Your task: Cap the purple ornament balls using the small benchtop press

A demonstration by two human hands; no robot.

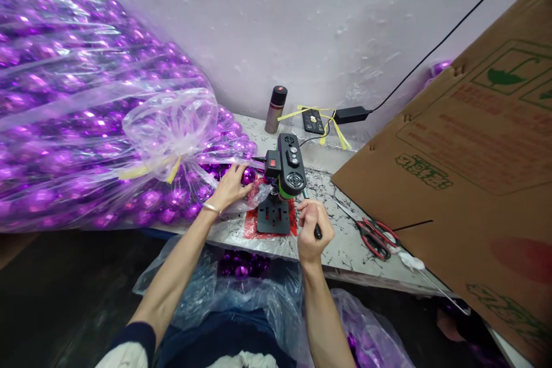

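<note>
My left hand (232,188) reaches over the purple shiny balls, thumb and fingers apart. One purple ball (249,175) sits right at its fingertips; whether they touch it is unclear. My right hand (316,231) is closed around a black handle (318,232), whose thin rod runs toward a small black device (292,164). This device has round vents, buttons and a red switch, and stands over a slotted metal base plate (273,217). Red film (250,225) lies beneath the plate. Close to my left hand, clear plastic (254,200) spreads beside the base.
A large tied clear bag (172,126) of purple balls fills the left. Behind the device stand a spray can (276,109) and a black power adapter (351,115). Red-handled scissors (378,238) lie by a cardboard box (466,167). Another plastic bag (259,293) hangs below the table edge.
</note>
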